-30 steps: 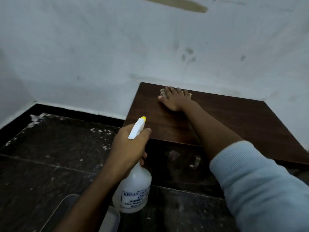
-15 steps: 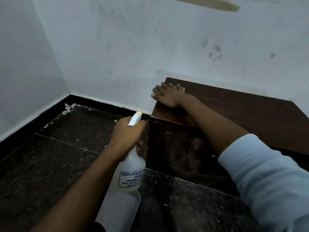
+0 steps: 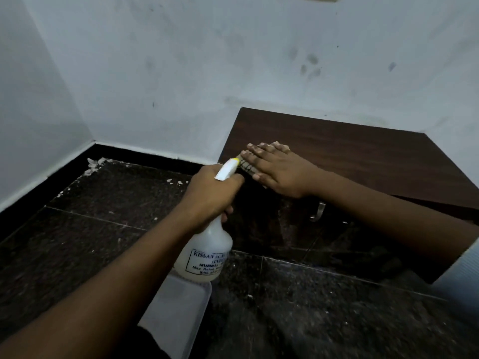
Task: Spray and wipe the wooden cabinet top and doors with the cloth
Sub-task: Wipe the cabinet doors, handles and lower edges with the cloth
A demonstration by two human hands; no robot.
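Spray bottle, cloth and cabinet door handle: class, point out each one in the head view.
Spray bottle [image 3: 207, 251], head view, on its translucent body.
Cloth [image 3: 245, 165], head view, on the patterned edge showing beside the fingers.
Cabinet door handle [image 3: 319, 210], head view, on the metal bar.

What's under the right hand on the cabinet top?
A cloth, only its patterned edge showing past the fingers of the right hand, at the front left corner of the cabinet top. The rest is covered by the palm.
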